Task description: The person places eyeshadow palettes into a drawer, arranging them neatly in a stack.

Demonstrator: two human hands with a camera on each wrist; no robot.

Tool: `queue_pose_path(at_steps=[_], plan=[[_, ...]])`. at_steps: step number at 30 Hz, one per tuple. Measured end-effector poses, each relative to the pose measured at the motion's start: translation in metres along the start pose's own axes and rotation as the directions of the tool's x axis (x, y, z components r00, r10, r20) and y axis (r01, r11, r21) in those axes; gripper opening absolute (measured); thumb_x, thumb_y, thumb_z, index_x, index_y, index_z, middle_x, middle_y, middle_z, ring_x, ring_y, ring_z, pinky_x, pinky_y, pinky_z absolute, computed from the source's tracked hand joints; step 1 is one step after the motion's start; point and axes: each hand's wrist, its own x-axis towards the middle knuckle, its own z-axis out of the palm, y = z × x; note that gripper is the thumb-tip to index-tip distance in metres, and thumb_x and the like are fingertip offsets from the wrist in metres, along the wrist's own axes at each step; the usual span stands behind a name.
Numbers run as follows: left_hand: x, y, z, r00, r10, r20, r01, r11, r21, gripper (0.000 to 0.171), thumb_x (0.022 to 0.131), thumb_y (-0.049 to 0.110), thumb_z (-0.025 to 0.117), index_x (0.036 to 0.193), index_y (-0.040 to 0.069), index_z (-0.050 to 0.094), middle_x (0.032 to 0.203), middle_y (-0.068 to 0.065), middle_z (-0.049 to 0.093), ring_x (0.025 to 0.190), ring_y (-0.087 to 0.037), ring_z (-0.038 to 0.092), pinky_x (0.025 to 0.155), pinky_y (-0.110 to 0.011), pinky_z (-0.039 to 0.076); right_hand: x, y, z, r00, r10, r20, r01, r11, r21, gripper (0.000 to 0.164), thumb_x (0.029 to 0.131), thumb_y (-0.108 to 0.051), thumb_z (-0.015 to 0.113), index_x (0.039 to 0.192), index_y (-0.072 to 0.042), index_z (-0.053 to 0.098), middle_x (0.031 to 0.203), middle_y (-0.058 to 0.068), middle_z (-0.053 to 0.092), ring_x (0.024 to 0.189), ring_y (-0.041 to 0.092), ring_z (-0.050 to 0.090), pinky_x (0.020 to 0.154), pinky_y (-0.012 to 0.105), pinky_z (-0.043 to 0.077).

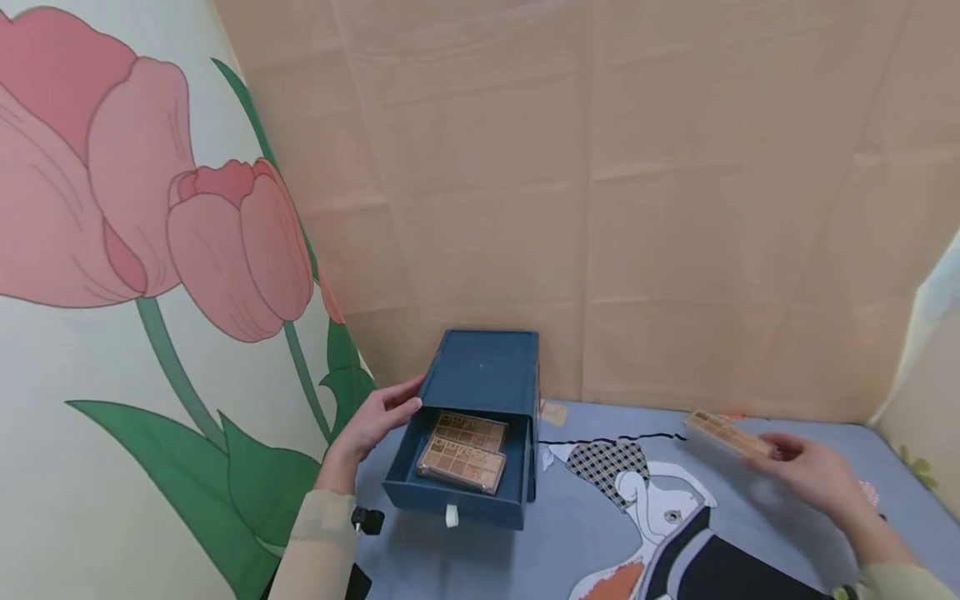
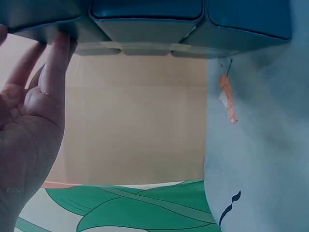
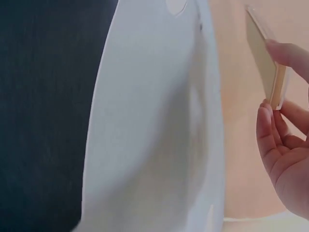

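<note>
A dark blue drawer box (image 1: 483, 367) stands on the table with its drawer (image 1: 416, 496) pulled out. Two eyeshadow palettes with clear lids lie in the drawer, the front palette (image 1: 459, 465) overlapping the rear palette (image 1: 472, 428). My left hand (image 1: 375, 423) rests its fingers against the box's left side; in the left wrist view the fingers (image 2: 54, 67) extend up to the blue wall. Off to the right, above the table, my right hand (image 1: 813, 473) pinches another palette (image 1: 723, 433) by one end. The right wrist view shows thumb and fingers on that palette's edge (image 3: 278, 84).
A blue-grey cloth (image 1: 585, 533) with printed figures covers the table. A beige sheet (image 1: 600, 208) hangs behind, close to the box's back. The wall with painted tulips (image 1: 232, 242) rises on the left. A white pull tab (image 1: 452, 516) sticks out from the drawer front.
</note>
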Motion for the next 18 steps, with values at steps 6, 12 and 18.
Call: queue_pose_path(at_steps=[6,12,18], plan=[[-0.001,-0.001,0.0,1.0,0.007,0.0,-0.007,1.0,-0.001,0.063,0.106,0.036,0.07,0.162,0.016,0.049,0.167,-0.01,0.044,0.15,-0.036,0.046,0.116,-0.061,0.042,-0.009,-0.023,-0.001,0.998,0.056,-0.026,-0.054,0.996,0.074,0.085,0.091,-0.059,0.082,0.145,0.004,0.061,0.119,0.022,0.075,0.088,0.006,0.058,0.064,0.026,0.042],[-0.001,-0.001,0.0,1.0,0.012,-0.002,-0.012,1.0,-0.006,0.063,0.106,0.036,0.07,0.162,0.017,0.049,0.167,-0.01,0.045,0.15,-0.035,0.047,0.116,-0.061,0.043,-0.014,-0.05,0.003,0.996,0.076,-0.05,-0.07,0.991,0.11,0.088,0.088,-0.061,0.084,0.145,0.001,0.062,0.118,0.019,0.074,0.087,0.006,0.057,0.061,0.025,0.044],[-0.001,0.0,-0.001,1.0,0.014,0.009,-0.014,1.0,-0.013,0.062,0.107,0.035,0.068,0.163,0.016,0.049,0.167,-0.011,0.044,0.15,-0.036,0.045,0.117,-0.062,0.042,-0.02,-0.078,0.009,0.994,0.077,-0.076,-0.067,0.989,0.131,0.09,0.087,-0.063,0.083,0.147,0.0,0.061,0.121,0.025,0.073,0.099,0.023,0.062,0.059,0.025,0.046]])
